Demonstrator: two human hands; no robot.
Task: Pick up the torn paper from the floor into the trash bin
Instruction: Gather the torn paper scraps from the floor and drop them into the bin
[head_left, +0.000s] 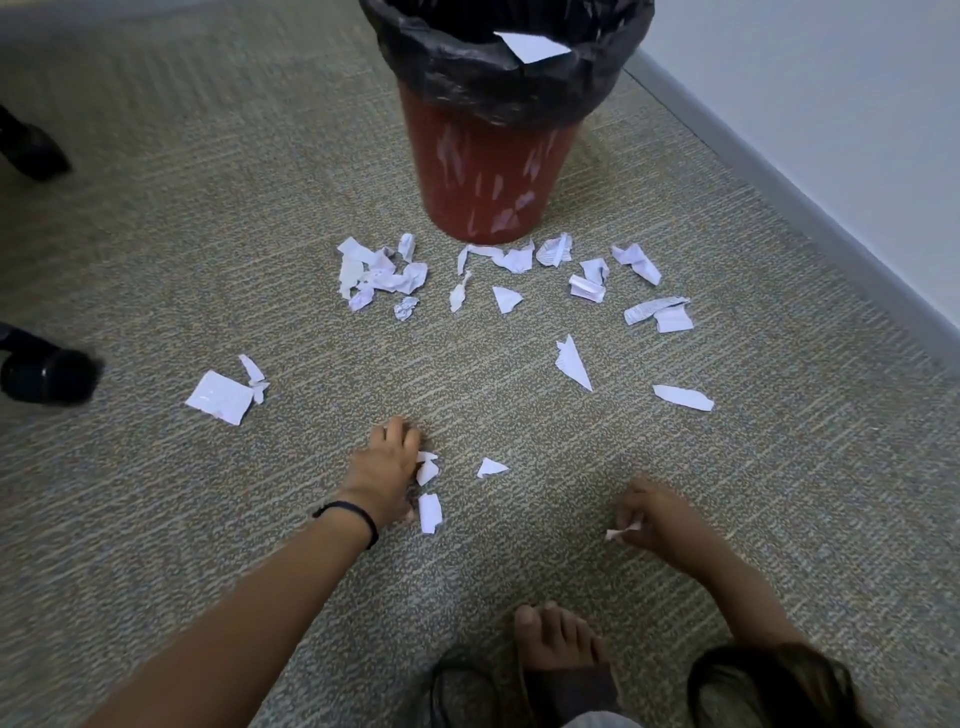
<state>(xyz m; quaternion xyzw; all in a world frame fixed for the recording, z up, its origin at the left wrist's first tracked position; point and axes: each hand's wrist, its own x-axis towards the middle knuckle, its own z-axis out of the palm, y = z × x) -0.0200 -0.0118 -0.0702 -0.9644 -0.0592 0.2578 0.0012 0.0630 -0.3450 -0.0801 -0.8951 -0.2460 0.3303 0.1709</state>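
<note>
The left hand (387, 462) is pressed low on the carpet (208, 234), fingers curled over two small scraps (427, 467), seemingly raking them together so several can be lifted at once; whether it has actually gripped any cannot be told. The right hand (657, 522) is pinched closed on a thin paper sliver (621, 532), held just off the floor.

Most of the torn paper (384, 278) is not yet collected: a dense scatter lies in a band at the foot of the trash bin (488, 182), with stray pieces nearer on both sides. One white piece (530, 45) rests on the black liner at the bin's rim. The red bin stands at the far centre, close enough to reach from a crouch.

The floor is grey-green textured carpet; a pale wall with a grey baseboard (779, 208) runs along the right. Black chair casters (49, 374) sit at the left edge, and a bare foot (561, 644) shows at the near edge.
</note>
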